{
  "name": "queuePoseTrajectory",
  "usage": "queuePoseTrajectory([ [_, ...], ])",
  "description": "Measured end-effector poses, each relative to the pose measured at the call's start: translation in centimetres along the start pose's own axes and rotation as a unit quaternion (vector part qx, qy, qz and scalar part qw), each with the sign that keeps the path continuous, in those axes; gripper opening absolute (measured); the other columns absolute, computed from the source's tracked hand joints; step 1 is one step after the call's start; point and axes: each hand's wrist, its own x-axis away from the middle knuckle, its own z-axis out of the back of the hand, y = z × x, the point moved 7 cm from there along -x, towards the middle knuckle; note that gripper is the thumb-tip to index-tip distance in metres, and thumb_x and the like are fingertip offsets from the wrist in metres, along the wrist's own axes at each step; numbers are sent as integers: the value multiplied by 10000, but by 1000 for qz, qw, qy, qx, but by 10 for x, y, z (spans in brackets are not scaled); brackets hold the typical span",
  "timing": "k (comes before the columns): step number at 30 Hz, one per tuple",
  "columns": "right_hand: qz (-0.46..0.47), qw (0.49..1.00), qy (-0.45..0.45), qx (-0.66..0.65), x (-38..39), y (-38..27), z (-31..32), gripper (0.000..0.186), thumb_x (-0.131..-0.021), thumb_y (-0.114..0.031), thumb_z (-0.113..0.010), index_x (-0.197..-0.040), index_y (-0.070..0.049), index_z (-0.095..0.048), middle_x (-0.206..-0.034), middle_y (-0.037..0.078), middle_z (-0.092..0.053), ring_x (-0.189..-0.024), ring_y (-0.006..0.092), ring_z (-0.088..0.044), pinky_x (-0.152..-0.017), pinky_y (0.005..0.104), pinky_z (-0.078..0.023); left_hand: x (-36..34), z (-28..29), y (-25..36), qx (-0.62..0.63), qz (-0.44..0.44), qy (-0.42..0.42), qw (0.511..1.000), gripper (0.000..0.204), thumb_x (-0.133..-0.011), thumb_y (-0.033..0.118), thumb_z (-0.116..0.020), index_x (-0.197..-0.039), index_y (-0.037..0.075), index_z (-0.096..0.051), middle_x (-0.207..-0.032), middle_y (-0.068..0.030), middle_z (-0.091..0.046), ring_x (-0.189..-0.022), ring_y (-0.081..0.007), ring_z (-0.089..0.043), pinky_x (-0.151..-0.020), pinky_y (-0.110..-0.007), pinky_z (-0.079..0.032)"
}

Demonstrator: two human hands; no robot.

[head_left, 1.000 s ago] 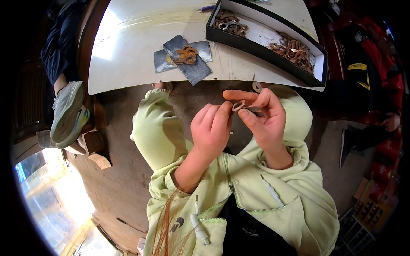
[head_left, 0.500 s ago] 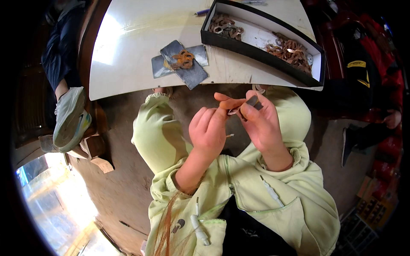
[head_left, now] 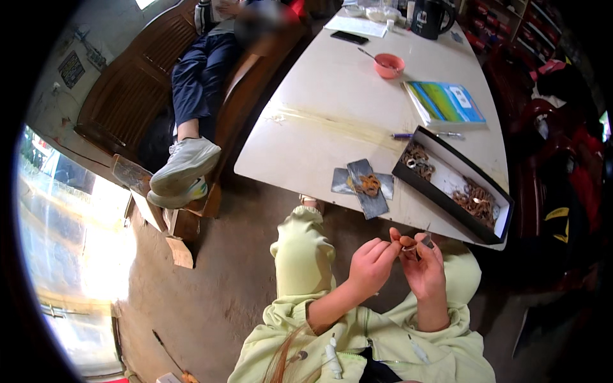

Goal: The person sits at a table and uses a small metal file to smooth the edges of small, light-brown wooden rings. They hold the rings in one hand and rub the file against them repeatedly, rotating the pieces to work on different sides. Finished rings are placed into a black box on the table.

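Over my lap, near the table's front edge, my two hands are close together, fingertips almost meeting. My left hand is closed in a pinch on a small rusty ring, partly hidden by fingers. Closed around a small dark grey flat piece, my right hand presses up against the same ring. On the table, two dark grey sheets lie crossed, with several rusty rings heaped on top. To their right stands a long black box with a white inside, holding piles of rusty rings toward both ends.
The white table also carries a pen, a colourful book, a pink bowl with a spoon, a phone and a black jug. At left, another person's shoe extends from a wooden bench.
My view has swung up and leftward, bringing in the far table and bench. Both hands stay together on the ring; the sheets and box look unmoved on the table.
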Motion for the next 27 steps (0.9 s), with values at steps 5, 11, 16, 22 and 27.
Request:
queuePoseTrajectory([
  [5,42,994,15,98,-4,-3,-29,8,-900,-40,-517,-903,-36,-511,-1076,208,-637,-1170,278,-527,-971,361,-399,-9,14,-5,-24,-12,34,999,254,-672,-35,-630,-924,-10,-610,-735,-83,-544,-642,-238,-536,-546,-336,-453],
  [11,9,998,-27,63,-20,0,-57,65,-894,-59,-511,-885,-9,-550,-1086,208,-632,-1136,258,-547,-964,357,-409,-15,30,-15,93,100,113,984,163,-774,-49,-594,-934,-21,-609,-732,-120,-548,-641,-271,-545,-555,-341,-450],
  [16,-10,998,-43,43,-23,4,-79,229,-880,-73,-529,-1054,69,-577,-1112,209,-623,-1062,196,-566,-949,318,-414,-20,44,-14,83,88,155,980,172,-798,-54,-576,-962,-27,-617,-724,-131,-539,-637,-278,-542,-553,-344,-444],
  [22,62,990,-41,120,-25,4,-101,211,-879,-72,-548,-1059,36,-570,-1057,174,-650,-1062,210,-576,-969,328,-403,-29,58,-9,14,37,181,983,214,-705,-95,-589,-916,-62,-601,-752,-120,-565,-670,-241,-560,-574,-285,-453],
  [27,77,986,-54,135,-30,11,-108,89,-881,-54,-537,-952,-3,-545,-1020,174,-657,-1082,239,-584,-943,333,-426,-22,57,-23,45,86,171,980,126,-792,-68,-543,-911,-82,-581,-796,-87,-578,-696,-187,-552,-575,-263,-434],
])
